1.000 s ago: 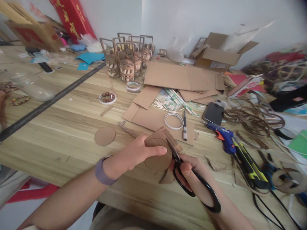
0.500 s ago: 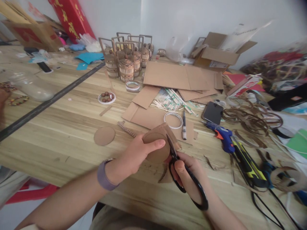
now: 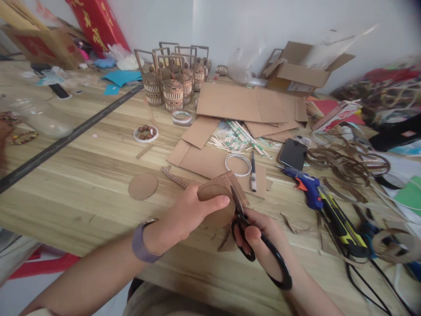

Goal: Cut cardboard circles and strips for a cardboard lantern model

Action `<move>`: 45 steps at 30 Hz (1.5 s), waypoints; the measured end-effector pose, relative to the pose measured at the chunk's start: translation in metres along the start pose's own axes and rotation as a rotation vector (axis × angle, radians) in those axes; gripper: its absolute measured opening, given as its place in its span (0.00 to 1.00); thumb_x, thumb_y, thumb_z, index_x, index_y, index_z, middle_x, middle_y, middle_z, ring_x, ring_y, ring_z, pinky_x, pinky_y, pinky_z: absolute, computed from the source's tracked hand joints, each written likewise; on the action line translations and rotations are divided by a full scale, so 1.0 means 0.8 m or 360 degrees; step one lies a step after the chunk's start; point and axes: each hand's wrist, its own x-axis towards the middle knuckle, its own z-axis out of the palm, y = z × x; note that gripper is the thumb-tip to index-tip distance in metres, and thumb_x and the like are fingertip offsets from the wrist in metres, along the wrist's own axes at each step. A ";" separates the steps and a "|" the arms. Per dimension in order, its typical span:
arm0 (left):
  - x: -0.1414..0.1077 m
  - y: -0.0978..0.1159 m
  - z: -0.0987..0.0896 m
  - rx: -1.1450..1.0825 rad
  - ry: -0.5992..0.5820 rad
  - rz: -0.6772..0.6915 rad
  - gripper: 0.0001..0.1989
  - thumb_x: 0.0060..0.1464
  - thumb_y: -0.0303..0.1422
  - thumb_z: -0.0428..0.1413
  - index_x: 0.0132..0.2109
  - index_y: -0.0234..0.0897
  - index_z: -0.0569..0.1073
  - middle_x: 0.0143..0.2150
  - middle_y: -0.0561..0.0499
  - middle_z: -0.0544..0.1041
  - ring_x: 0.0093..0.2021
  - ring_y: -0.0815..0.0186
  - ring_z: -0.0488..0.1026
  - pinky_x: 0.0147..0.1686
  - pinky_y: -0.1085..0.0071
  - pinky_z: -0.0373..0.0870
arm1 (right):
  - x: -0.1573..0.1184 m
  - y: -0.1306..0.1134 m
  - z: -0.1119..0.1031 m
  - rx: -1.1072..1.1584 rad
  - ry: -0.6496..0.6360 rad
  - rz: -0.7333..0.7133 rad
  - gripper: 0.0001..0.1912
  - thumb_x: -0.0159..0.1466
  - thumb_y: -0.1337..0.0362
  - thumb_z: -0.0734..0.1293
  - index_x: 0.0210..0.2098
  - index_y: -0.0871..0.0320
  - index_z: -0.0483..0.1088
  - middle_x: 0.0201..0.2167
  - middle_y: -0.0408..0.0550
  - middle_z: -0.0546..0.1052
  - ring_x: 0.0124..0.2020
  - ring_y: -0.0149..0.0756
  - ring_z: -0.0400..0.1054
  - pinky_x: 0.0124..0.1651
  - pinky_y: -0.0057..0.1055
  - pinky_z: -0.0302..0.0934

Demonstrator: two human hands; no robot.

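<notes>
I found the left hand pinching the cardboard over the desk, the right hand gripping scissors at its edge; clean cutting required turning the cardboard steadily into the blades, thumb clear.

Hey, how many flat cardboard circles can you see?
2: one loose circle lies on the table, left of the left hand; one partly cut circle is held in that hand, beside the scissors. Others may be hidden.

I count one pair of black-handled scissors, one loose cardboard disc, one glue gun and one pen.
</notes>
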 end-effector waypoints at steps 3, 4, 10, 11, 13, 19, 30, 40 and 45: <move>0.000 0.000 -0.001 0.0023 0.0042 -0.0013 0.22 0.46 0.43 0.68 0.48 0.41 0.79 0.45 0.50 0.84 0.53 0.49 0.77 0.46 0.62 0.75 | -0.002 0.003 -0.002 -0.0009 -0.0032 0.0007 0.41 0.57 0.22 0.51 0.22 0.54 0.63 0.14 0.41 0.66 0.17 0.32 0.58 0.22 0.31 0.52; 0.000 0.000 -0.001 0.0019 0.0021 -0.0005 0.21 0.47 0.43 0.68 0.48 0.41 0.80 0.45 0.50 0.84 0.52 0.49 0.77 0.46 0.62 0.75 | -0.002 0.004 -0.002 -0.0002 -0.0040 0.0016 0.41 0.58 0.22 0.51 0.22 0.54 0.63 0.14 0.41 0.66 0.17 0.32 0.58 0.22 0.31 0.52; 0.000 0.003 -0.001 -0.0006 -0.0087 0.0075 0.16 0.49 0.41 0.66 0.44 0.41 0.81 0.42 0.51 0.84 0.49 0.51 0.78 0.45 0.63 0.76 | -0.005 0.006 -0.001 0.0110 -0.0021 0.0062 0.39 0.59 0.24 0.54 0.25 0.55 0.66 0.14 0.39 0.64 0.16 0.29 0.55 0.19 0.28 0.48; 0.000 0.004 -0.001 -0.0008 -0.0084 0.0079 0.15 0.49 0.41 0.66 0.44 0.40 0.81 0.43 0.51 0.84 0.49 0.51 0.78 0.45 0.63 0.76 | -0.006 0.006 0.000 0.0122 -0.0017 0.0067 0.39 0.59 0.24 0.54 0.26 0.55 0.67 0.14 0.39 0.63 0.16 0.29 0.54 0.19 0.28 0.48; 0.000 0.004 -0.001 -0.0025 -0.0083 0.0093 0.15 0.49 0.40 0.66 0.44 0.40 0.81 0.43 0.51 0.85 0.49 0.51 0.78 0.45 0.63 0.76 | -0.006 0.006 0.001 0.0138 -0.0013 0.0082 0.40 0.59 0.24 0.54 0.27 0.56 0.68 0.14 0.39 0.63 0.15 0.29 0.54 0.19 0.27 0.48; 0.000 0.004 -0.002 0.0004 -0.0085 0.0046 0.17 0.48 0.42 0.66 0.44 0.39 0.81 0.41 0.50 0.85 0.47 0.51 0.79 0.42 0.64 0.76 | -0.007 0.004 0.003 0.0111 0.0005 0.0092 0.40 0.60 0.24 0.53 0.26 0.56 0.67 0.14 0.39 0.63 0.16 0.29 0.53 0.19 0.28 0.47; 0.000 0.008 -0.006 0.0043 -0.0135 0.0081 0.20 0.49 0.42 0.66 0.47 0.36 0.81 0.43 0.47 0.84 0.50 0.49 0.78 0.48 0.60 0.75 | -0.007 0.003 0.001 0.0155 -0.0019 0.0102 0.40 0.60 0.24 0.54 0.26 0.56 0.67 0.15 0.39 0.62 0.15 0.28 0.52 0.18 0.26 0.45; 0.001 0.007 -0.009 0.0079 -0.0214 0.0151 0.19 0.49 0.45 0.66 0.45 0.39 0.82 0.37 0.49 0.84 0.52 0.47 0.77 0.49 0.59 0.74 | -0.009 0.006 0.002 0.0232 -0.0035 0.0131 0.37 0.61 0.27 0.58 0.27 0.57 0.67 0.15 0.37 0.60 0.15 0.26 0.51 0.17 0.25 0.45; 0.003 0.005 -0.009 -0.0029 -0.0273 0.0151 0.24 0.52 0.45 0.64 0.50 0.33 0.80 0.48 0.43 0.84 0.54 0.48 0.77 0.52 0.59 0.72 | -0.010 0.006 0.001 0.0229 -0.0008 0.0119 0.36 0.62 0.28 0.58 0.28 0.57 0.68 0.15 0.37 0.60 0.15 0.26 0.51 0.18 0.25 0.46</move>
